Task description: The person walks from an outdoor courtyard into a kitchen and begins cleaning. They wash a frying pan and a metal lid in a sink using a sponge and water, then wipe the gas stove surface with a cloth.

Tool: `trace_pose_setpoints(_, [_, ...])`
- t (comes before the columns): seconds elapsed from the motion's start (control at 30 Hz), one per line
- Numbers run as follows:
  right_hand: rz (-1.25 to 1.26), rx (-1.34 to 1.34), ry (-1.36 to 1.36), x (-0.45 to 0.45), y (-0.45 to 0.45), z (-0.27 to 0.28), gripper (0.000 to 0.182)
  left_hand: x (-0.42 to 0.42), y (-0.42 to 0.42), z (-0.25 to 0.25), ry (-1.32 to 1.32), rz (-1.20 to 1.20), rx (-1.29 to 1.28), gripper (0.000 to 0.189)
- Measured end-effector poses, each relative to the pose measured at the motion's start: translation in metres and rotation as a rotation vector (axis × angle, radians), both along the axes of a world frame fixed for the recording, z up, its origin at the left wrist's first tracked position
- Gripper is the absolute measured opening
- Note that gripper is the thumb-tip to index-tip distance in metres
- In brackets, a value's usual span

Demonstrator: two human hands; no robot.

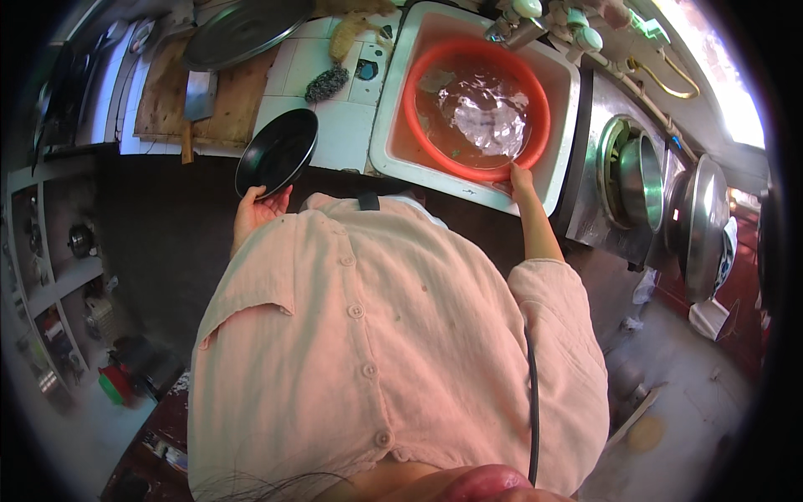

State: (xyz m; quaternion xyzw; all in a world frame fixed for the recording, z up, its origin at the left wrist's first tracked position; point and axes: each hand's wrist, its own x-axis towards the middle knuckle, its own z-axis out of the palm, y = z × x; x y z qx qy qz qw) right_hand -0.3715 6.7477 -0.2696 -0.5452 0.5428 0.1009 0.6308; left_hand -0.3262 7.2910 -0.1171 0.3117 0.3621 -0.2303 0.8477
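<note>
My left hand (263, 204) holds a black bowl (276, 154) by its lower rim, tilted at the counter's front edge. At the near rim of an orange-red plastic basin (541, 135), my right hand (521, 179) has its fingers closed on the rim; part of the grip is hidden. The basin stands in a white-rimmed sink (384, 141) and holds rippling water (483, 113), with a small green scrap in it. A metal tap (524, 34) is above the basin's far side.
A cleaver (200, 97) lies on a wooden cutting board (241, 113), beside a large round metal lid (248, 31). A steel wool scourer (327, 85) and a yellowish cloth (345, 41) lie on the tiled counter. Right of the sink stands a metal pot (643, 182) on a stove.
</note>
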Motion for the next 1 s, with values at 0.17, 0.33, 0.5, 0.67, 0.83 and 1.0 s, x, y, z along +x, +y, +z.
trace_pose_setpoints(0.17, [0.041,-0.077,-0.195,0.005,-0.004,0.044,0.024,-0.006,0.004,0.009,-0.025,0.007,0.011,0.034])
trace_pose_setpoints(0.33, [0.165,-0.329,-0.267,0.031,-0.049,0.090,0.021,-0.016,0.026,0.007,0.002,0.015,0.047,0.036])
trace_pose_setpoints(0.5, [0.236,-0.541,-0.296,0.068,-0.057,0.120,0.025,-0.015,0.036,0.001,-0.032,0.039,0.086,0.035])
trace_pose_setpoints(0.67, [0.273,-0.649,-0.300,0.086,-0.083,0.147,0.030,-0.007,0.027,0.014,-0.053,0.069,0.108,0.032])
trace_pose_setpoints(0.83, [0.424,-1.016,-0.147,0.091,-0.071,0.122,0.049,-0.003,0.026,0.002,-0.047,0.076,0.001,0.030])
trace_pose_setpoints(1.0, [0.408,-0.991,-0.129,0.063,-0.048,0.142,0.040,0.000,0.037,-0.008,-0.086,0.068,0.019,0.030])
